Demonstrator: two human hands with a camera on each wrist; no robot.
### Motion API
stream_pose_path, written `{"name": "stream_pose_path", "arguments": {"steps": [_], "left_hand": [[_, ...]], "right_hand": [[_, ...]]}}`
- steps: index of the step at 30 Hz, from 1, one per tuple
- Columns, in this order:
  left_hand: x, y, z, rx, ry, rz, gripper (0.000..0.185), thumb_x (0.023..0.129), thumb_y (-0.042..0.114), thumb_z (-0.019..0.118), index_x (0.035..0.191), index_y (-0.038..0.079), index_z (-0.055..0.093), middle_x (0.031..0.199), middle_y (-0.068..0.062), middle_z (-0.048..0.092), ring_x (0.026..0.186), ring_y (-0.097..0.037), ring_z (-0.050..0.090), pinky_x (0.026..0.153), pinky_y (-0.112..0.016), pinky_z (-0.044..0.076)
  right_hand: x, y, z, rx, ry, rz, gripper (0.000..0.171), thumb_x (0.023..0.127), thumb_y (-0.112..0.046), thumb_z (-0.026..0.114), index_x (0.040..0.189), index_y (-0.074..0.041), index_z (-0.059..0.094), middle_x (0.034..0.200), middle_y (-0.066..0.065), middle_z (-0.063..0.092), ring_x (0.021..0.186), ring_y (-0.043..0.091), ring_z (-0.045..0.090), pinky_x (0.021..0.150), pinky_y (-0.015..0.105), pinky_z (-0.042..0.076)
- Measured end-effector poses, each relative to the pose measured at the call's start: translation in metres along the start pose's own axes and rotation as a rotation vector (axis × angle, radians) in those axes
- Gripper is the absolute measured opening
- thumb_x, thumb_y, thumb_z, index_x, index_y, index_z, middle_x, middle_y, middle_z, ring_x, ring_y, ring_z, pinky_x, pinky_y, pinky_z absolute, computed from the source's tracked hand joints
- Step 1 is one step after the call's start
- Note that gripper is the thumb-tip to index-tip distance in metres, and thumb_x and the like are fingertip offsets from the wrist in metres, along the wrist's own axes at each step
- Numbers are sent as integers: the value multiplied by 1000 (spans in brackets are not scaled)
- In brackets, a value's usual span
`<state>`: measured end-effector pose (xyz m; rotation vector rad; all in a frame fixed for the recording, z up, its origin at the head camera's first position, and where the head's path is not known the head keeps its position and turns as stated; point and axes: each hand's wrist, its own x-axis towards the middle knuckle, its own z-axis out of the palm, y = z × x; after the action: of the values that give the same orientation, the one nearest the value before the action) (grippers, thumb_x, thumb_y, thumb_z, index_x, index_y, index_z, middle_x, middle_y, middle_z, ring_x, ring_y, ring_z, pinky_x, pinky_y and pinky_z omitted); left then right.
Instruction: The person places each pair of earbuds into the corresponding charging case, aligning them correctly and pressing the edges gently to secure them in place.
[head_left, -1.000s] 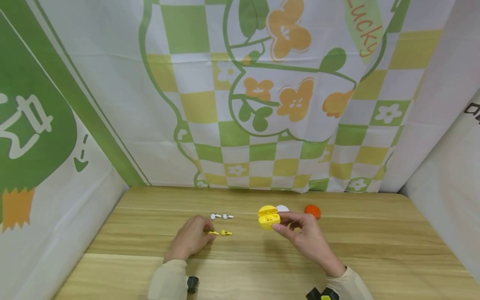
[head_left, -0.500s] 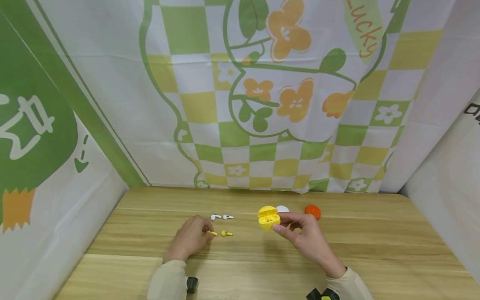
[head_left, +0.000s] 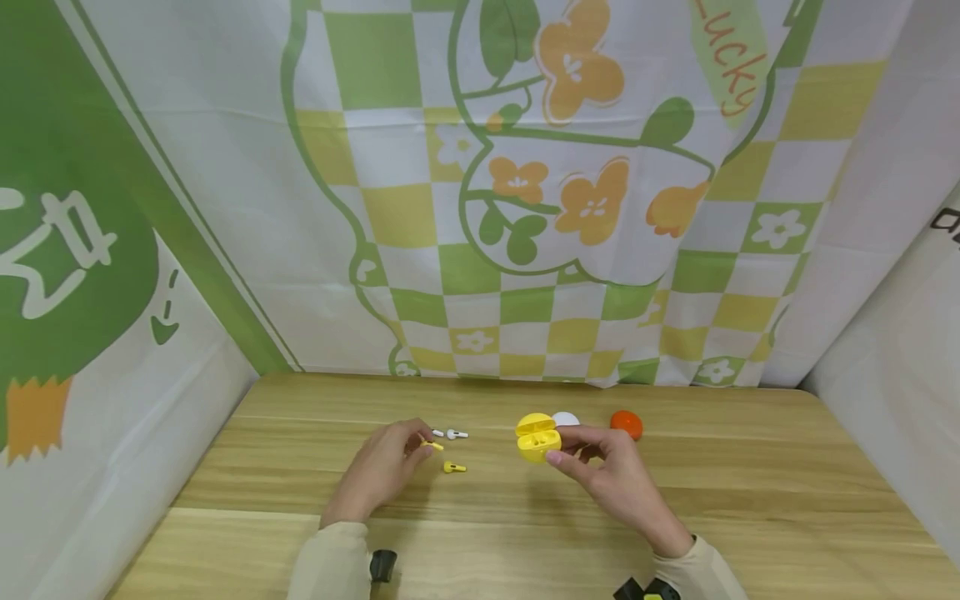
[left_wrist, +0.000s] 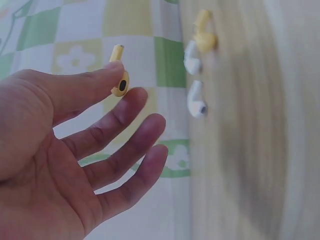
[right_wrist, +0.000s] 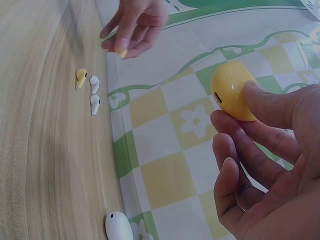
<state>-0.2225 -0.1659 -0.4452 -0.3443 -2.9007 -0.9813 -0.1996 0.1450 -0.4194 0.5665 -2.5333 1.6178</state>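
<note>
We pinch a small glossy yellow plastic earbud point(left_wrist: 120, 82) between thumb and forefinger of our left hand point(head_left: 382, 467), lifted above the wooden table point(head_left: 525, 533). Our right hand point(head_left: 600, 467) grips the open yellow plastic charging case point(head_left: 537, 437) in curled fingers. The earbud looks light, hard and slippery; we judge its rounded head the surest hold.

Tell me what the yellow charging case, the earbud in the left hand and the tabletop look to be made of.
Yellow case: likely hard moulded plastic, glossy; light glints on its smooth rounded shell.
Yellow earbud: probably the same plastic, smooth, with a dark oval port; pinched in the left hand.
Tabletop: wood or wood-look laminate, matte; pale grain in long planks.
</note>
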Motion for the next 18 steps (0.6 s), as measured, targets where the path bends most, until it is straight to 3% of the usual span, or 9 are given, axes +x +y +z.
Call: {"name": "stream_pose_path", "arguments": {"steps": [8,18], "left_hand": [[-2,19,-7,-32,39,55,10,93,11,74,101,17,71,97,1,67,94,-19,62,83,-43,52],[-2,29,-10,-52,120,169,11,91,7,76,101,11,73,93,3,65,95,-22,60,86,-45,50]], "right_hand": [[0,2,0,-10,-1,-11,24,89,-13,79,112,-7,76,90,-4,73,81,13,65,72,29,54],[1,2,-1,-8,-9,-10,23,90,-14,79,112,-7,76,91,-4,73,82,13,65,73,30,54]]}}
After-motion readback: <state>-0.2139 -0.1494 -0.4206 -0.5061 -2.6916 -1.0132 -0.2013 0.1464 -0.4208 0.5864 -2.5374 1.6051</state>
